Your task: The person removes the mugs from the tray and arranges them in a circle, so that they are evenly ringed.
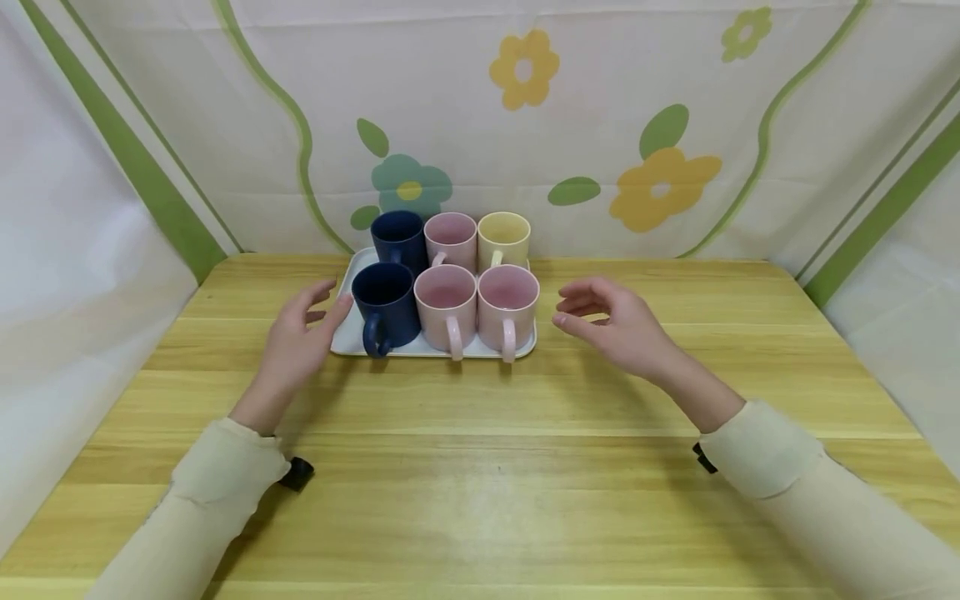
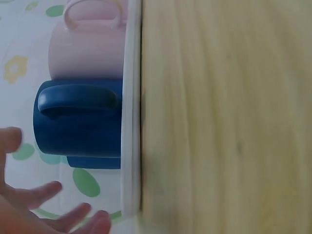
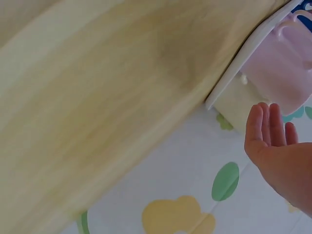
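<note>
White tray (image 1: 348,340): bearing six mugs (image 1: 433,321)
Left hand (image 1: 293,339): hovering beside it, loosely spread, empty
Right hand (image 1: 624,325): hovering opposite, half-curved, empty

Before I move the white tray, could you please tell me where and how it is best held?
I'd grip the white tray by both short ends, the left hand coming from its left and the right hand from its right: the front mugs' handles crowd its near edge, while none points toward those ends.
</note>
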Demonstrator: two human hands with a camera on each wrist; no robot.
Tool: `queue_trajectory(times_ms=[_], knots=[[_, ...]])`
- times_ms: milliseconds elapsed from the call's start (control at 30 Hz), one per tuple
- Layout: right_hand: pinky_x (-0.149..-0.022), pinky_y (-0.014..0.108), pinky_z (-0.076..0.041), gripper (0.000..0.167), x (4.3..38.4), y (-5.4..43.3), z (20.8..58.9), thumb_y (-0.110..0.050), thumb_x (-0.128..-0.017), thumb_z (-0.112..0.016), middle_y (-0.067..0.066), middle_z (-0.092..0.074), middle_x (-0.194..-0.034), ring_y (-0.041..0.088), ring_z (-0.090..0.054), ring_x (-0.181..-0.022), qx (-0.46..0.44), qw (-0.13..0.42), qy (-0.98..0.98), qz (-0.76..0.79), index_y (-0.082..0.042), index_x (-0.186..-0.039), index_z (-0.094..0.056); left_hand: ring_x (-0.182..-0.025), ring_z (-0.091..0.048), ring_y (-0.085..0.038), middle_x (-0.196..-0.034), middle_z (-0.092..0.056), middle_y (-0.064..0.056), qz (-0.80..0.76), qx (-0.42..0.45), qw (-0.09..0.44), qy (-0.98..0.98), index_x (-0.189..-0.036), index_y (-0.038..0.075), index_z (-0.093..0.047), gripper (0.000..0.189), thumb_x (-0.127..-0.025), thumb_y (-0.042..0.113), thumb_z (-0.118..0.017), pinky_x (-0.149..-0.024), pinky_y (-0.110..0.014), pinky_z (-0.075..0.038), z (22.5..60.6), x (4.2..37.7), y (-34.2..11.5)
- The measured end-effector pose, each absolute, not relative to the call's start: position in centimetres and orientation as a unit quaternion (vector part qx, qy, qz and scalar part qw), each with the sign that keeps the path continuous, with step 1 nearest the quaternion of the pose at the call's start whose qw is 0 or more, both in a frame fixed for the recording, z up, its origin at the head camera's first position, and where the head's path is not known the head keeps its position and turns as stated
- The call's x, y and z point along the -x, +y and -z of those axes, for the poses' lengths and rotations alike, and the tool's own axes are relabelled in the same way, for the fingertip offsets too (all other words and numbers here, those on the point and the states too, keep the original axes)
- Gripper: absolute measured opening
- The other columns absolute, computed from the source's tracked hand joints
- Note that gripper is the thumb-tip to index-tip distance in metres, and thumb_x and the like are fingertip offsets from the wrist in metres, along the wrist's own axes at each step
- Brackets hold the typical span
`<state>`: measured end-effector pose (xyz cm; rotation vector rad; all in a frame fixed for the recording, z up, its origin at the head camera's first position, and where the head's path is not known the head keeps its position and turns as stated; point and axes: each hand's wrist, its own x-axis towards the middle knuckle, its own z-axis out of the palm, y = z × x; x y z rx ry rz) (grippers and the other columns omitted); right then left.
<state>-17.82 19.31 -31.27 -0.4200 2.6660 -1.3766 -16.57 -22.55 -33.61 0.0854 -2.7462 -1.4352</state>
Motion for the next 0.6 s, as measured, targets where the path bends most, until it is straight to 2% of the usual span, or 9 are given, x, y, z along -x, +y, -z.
queue_trajectory(times_ms=[100, 167, 267, 400, 500, 600], knots=[[-0.094, 0.026, -0.056, 0.044, 17.7, 18.7, 31.4, -0.030, -0.100, -0.075, 0.010, -0.072, -0.126, 0.023, -0.068, -0.118, 0.122, 0.093, 0.858, 0.490, -0.008, -0.136, -0.063, -0.155, -0.038, -0.047, -0.175, -0.026, -0.019, 0.484, -0.051, -0.032, -0.873, -0.169, 0.016, -0.029, 0.079, -0.107, 0.058, -0.053, -0.121, -0.065, -0.038, 33.9, 16.8, -23.0], [-0.093, 0.023, -0.055, 0.044, 17.7, 18.3, 31.6, -0.028, -0.100, -0.076, 0.011, -0.072, -0.126, 0.023, -0.068, -0.117, 0.113, 0.117, 0.843, 0.514, -0.005, -0.136, -0.063, -0.157, -0.035, -0.045, -0.177, -0.021, -0.019, 0.500, -0.060, -0.059, -0.862, -0.171, 0.016, -0.025, 0.079, -0.107, 0.051, -0.057, -0.122, -0.062, -0.036, 34.2, 16.8, -23.4], [-0.097, 0.030, -0.058, 0.043, 17.8, 17.6, 31.9, -0.022, -0.100, -0.075, 0.013, -0.072, -0.125, 0.025, -0.069, -0.117, 0.102, 0.148, 0.817, 0.548, -0.001, -0.136, -0.063, -0.156, -0.036, -0.043, -0.177, -0.019, -0.020, 0.513, -0.072, -0.077, -0.852, -0.171, 0.016, -0.023, 0.081, -0.106, 0.042, -0.064, -0.120, -0.057, -0.040, 34.5, 16.8, -24.0], [-0.103, 0.042, -0.058, 0.040, 17.9, 16.9, 32.2, -0.017, -0.100, -0.074, 0.017, -0.071, -0.129, 0.020, -0.070, -0.114, 0.094, 0.176, 0.794, 0.575, 0.000, -0.135, -0.065, -0.155, -0.035, -0.041, -0.177, -0.020, -0.019, 0.521, -0.082, -0.093, -0.845, -0.171, 0.017, -0.021, 0.084, -0.104, 0.034, -0.069, -0.117, -0.052, -0.042, 34.9, 16.9, -24.8], [-0.106, 0.046, -0.056, 0.039, 17.9, 16.4, 32.5, -0.019, -0.100, -0.074, 0.016, -0.071, -0.131, 0.014, -0.069, -0.112, 0.090, 0.192, 0.786, 0.580, -0.001, -0.134, -0.066, -0.156, -0.033, -0.040, -0.176, -0.021, -0.019, 0.530, -0.076, -0.111, -0.837, -0.172, 0.016, -0.018, 0.086, -0.104, 0.027, -0.069, -0.120, -0.051, -0.040, 35.3, 17.2, -25.6], [-0.108, 0.048, -0.055, 0.038, 17.9, 15.9, 32.6, -0.020, -0.100, -0.073, 0.011, -0.072, -0.129, 0.014, -0.068, -0.112, 0.083, 0.205, 0.780, 0.586, -0.001, -0.133, -0.068, -0.154, -0.038, -0.039, -0.174, -0.027, -0.020, 0.526, -0.068, -0.117, -0.840, -0.172, 0.014, -0.018, 0.086, -0.104, 0.022, -0.070, -0.115, -0.038, -0.044, 35.7, 17.5, -26.3]])
